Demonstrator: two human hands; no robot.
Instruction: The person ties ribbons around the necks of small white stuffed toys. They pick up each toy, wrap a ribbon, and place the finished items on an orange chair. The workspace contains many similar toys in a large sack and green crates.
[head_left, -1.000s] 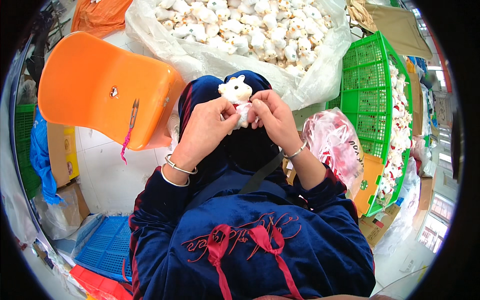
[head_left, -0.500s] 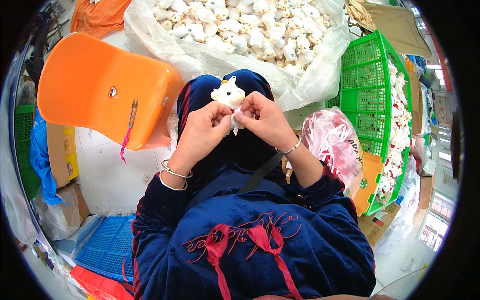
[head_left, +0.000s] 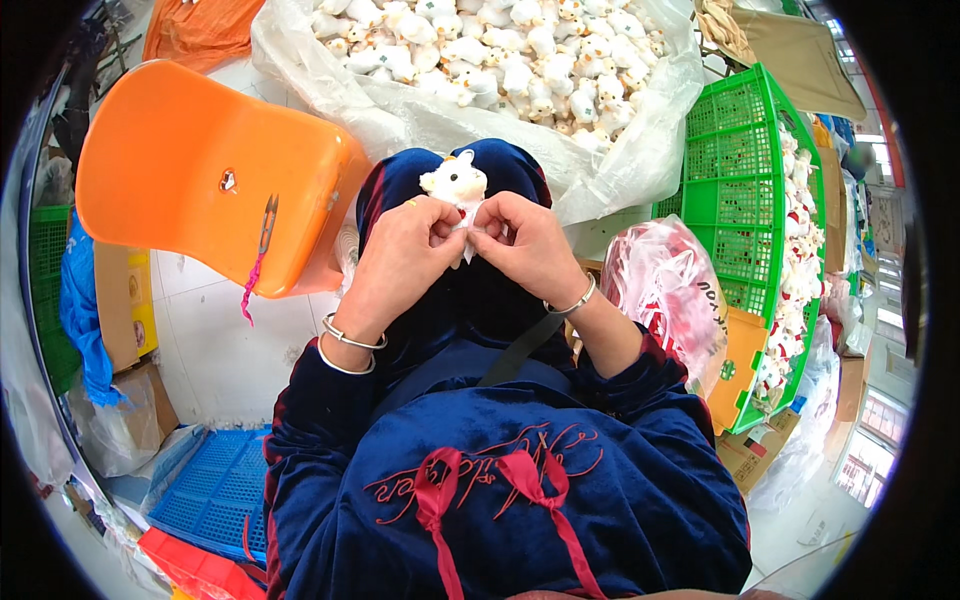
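Observation:
A small white plush animal toy (head_left: 456,181) with dark eyes and an orange patch on its head rests upright at my knees, facing right. My left hand (head_left: 408,250) and my right hand (head_left: 530,245) meet just below its head. Thumb and fingers of each are pinched on a thin white ribbon (head_left: 469,252) at the toy's neck. A bit of red shows between the hands. Most of the toy's body and the ribbon's middle are hidden behind my fingers.
Ahead, a large clear plastic bag (head_left: 590,185) holds many white plush toys (head_left: 480,60). At left stands an orange chair (head_left: 190,150) with thread snips (head_left: 267,228) on its seat. To the right are a pink-and-white plastic bag (head_left: 660,270) and a green crate (head_left: 730,180) beside more toys.
My hands have drawn closer together at the toy's neck, and less of the ribbon's tail shows. The toy has shifted slightly left.

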